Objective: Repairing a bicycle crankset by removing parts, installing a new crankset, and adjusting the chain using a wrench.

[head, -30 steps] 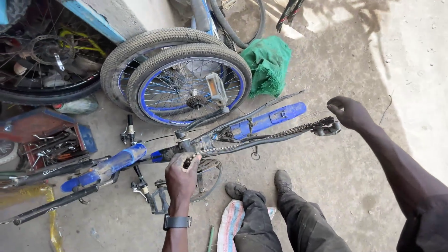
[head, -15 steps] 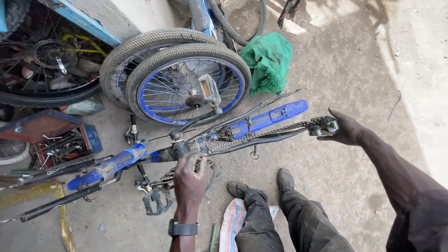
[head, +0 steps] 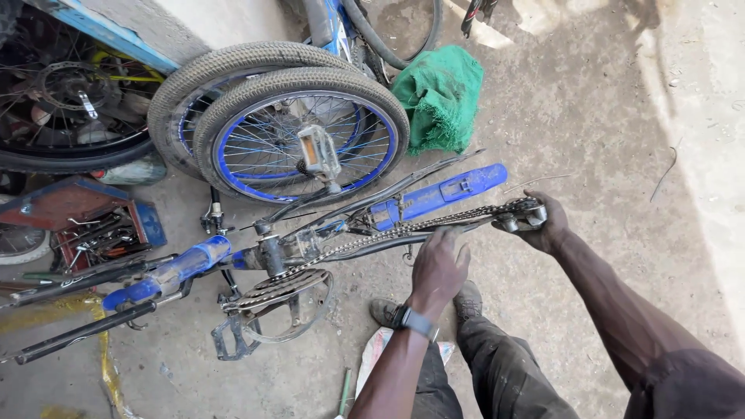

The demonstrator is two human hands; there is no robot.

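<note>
A blue bicycle frame lies on the concrete floor with no wheels fitted. Its chain runs from the chainring and black pedal to the rear derailleur. My right hand grips the derailleur at the frame's rear end. My left hand, with a watch on the wrist, rests closed on the dark chainstay and chain near the middle of the frame.
Two blue-rimmed wheels lean against a wall behind the frame, beside a green cloth. A red toolbox with tools sits at the left under another wheel. My shoes stand next to the frame.
My left hand has moved right along the frame, from the crank area to the chainstay. The crank and pedal have turned. My right hand stays on the derailleur.
</note>
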